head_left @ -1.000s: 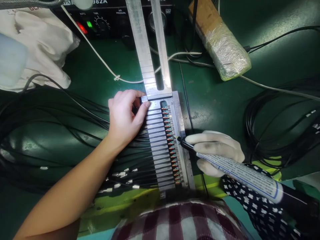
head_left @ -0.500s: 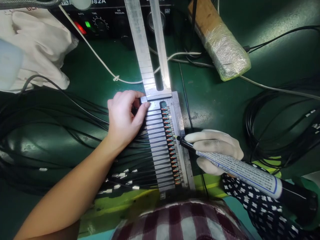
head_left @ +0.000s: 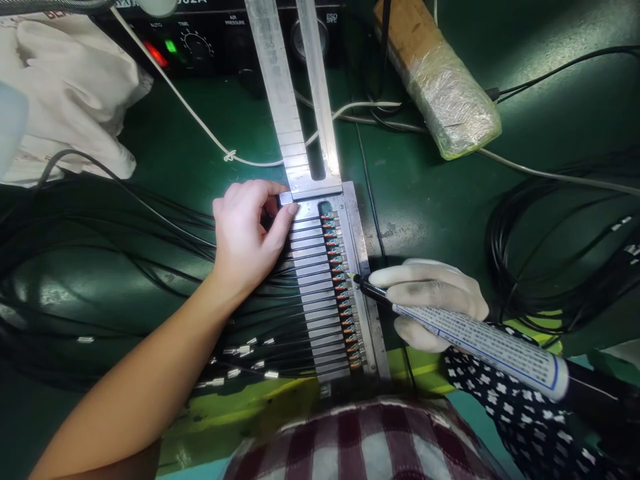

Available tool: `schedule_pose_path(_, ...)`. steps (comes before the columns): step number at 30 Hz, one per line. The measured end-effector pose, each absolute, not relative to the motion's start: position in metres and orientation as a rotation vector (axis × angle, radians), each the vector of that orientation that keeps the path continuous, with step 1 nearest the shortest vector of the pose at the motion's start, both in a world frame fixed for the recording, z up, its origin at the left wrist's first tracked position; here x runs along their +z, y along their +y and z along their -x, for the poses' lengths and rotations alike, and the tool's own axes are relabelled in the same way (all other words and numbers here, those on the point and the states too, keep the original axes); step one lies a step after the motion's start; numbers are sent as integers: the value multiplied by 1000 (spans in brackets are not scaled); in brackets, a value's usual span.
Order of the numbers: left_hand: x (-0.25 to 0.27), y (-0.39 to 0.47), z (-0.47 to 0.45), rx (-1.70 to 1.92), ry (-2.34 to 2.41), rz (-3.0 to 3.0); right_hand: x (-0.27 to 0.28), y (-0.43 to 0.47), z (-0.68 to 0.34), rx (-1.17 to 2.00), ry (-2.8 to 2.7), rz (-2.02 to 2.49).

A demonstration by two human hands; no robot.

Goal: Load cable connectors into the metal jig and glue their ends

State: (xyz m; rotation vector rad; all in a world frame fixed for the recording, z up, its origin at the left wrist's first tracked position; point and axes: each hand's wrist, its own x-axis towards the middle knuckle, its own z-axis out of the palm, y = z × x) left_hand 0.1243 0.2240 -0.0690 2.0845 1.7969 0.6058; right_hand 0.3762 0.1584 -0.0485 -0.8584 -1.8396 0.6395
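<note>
White-gloved right hand [head_left: 427, 300]: fingers curled round a chunky pen [head_left: 475, 343] (metal jig's [head_left: 357, 240] 3 o'clock, btw)
Bare left hand [head_left: 247, 223]: pinching jig's 11 o'clock corner

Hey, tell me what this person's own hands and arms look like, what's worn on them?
The left hand is bare, with no glove, and no sleeve shows along the left forearm. The right hand wears a whitish glove with greyish shading; beyond it is a dark sleeve with a small white flower-like print.
</note>
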Motion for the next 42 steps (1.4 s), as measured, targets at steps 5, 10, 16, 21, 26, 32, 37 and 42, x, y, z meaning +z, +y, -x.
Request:
schedule_pose_path(5,-69,224,-125,601,1805,-2081,-47,159,-376,649,-1863,870)
schedule_pose_path(10,-68,224,-125,607,1805,-2076,-47,160,-375,643,-1845,876)
schedule_pose_path(16,-68,224,-125,603,1811,-2057,-49,161,-374,658,-1804,855)
schedule_pose_path(21,-68,224,-125,594,1817,-2065,-49,165,-373,670,-1807,830)
schedule_pose_path(26,-69,224,-124,597,1818,-2085,-48,164,-375,634,-1815,836)
schedule_pose_path(32,-71,224,-124,615,1796,-2097,-35,147,-381,673,-1874,888)
schedule_pose_path(37,-72,224,-123,630,1783,-2084,-40,141,-379,667,-1849,928)
schedule_pose_path(42,-71,224,-124,621,1787,-2089,-50,147,-375,651,-1805,853)
